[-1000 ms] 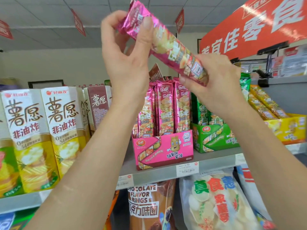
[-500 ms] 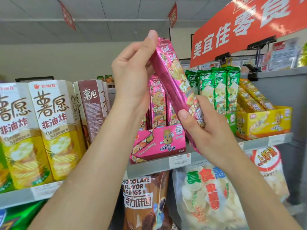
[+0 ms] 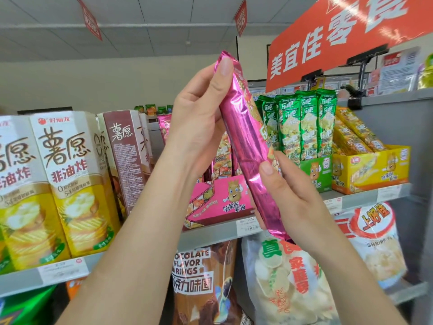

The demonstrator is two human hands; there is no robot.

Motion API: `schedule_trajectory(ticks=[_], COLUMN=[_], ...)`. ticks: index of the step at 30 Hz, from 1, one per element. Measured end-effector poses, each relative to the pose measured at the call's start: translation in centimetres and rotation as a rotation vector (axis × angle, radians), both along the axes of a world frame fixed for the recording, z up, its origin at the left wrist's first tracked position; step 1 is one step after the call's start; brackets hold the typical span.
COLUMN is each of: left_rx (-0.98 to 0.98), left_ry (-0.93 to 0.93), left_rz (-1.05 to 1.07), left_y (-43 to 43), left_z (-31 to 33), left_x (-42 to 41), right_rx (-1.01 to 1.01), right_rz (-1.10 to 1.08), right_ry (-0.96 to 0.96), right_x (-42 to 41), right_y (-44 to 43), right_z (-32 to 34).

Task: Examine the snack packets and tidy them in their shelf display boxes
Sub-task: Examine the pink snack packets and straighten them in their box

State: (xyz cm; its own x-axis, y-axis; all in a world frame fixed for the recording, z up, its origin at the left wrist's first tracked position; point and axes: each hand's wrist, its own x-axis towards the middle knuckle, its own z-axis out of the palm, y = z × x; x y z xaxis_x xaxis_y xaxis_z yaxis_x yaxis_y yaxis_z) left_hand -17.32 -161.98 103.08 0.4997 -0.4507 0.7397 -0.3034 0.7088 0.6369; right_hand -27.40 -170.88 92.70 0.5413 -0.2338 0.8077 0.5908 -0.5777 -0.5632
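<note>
I hold a long pink foil snack packet [image 3: 248, 146] nearly upright in front of the shelf, its plain back seam facing me. My left hand [image 3: 199, 118] grips its upper end, thumb pressed near the top. My right hand [image 3: 288, 191] grips the lower end, thumb across the foil. Behind the packet stands the pink display box [image 3: 210, 200] with more pink packets upright in it. To its right a green display box [image 3: 316, 172] carries green packets [image 3: 302, 123], and a yellow display box [image 3: 370, 167] holds leaning yellow packets.
Tall yellow and brown chip cartons [image 3: 70, 181] fill the shelf at left. Large snack bags [image 3: 288, 280] hang below the grey shelf edge [image 3: 210, 233] with price tags. A red sign [image 3: 339, 36] overhangs the upper right.
The pink packet has swung from a steep slant high up to nearly upright and lower, turning so its plain back faces me. Both hands kept their grip throughout.
</note>
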Motion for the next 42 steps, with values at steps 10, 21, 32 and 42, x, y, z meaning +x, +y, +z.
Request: schedule_trajectory(ticks=[10,21,32,42], left_rx=[0.013,0.108,-0.008,0.124], left_ry=[-0.057,-0.084,-0.011,0.025], left_rz=[0.052,0.061,0.154,0.072], left_y=[-1.2,-0.7,0.3,-1.5], left_z=[-2.2,-3.5,-2.5,-5.7], left_x=[0.3,-0.1,0.3,-1.5], right_rx=[0.106,0.174,0.168,0.220], right_rz=[0.034,0.126,0.018,-0.057], right_ry=[0.015,0.018,0.038,-0.030], right_x=[-0.1,0.2,-0.2,0.2], right_y=[-0.2,0.1,-0.4,-0.1], right_z=[-0.3,-0.4,-3.4,-4.2])
